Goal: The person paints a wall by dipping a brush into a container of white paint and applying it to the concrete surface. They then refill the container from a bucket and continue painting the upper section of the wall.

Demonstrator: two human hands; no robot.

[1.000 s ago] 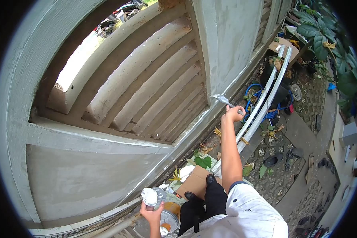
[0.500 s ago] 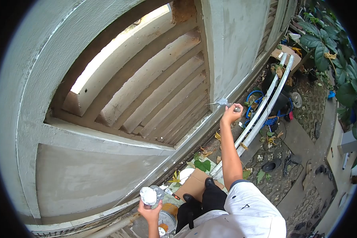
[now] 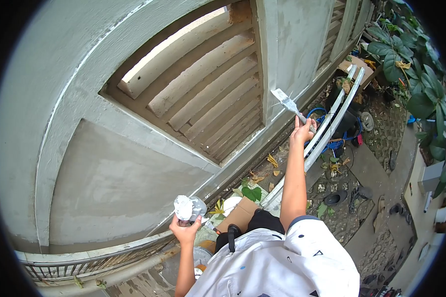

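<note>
wall [image 3: 109,163] pale grey | paintbrush [image 3: 286,104] white-coated | container [image 3: 186,208] white paint | shirt [image 3: 282,262] white, dark specks

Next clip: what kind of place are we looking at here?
Outdoors, probably a side yard beside a building. The grey plastered wall with slatted vent openings, leafy plants and a coiled blue hose on littered ground suggest it. The right hand holds a paintbrush, the left hand a plastic cup.

Soft even daylight — heavy fisheye bending, black vignette at corners — mostly sharp focus
</note>
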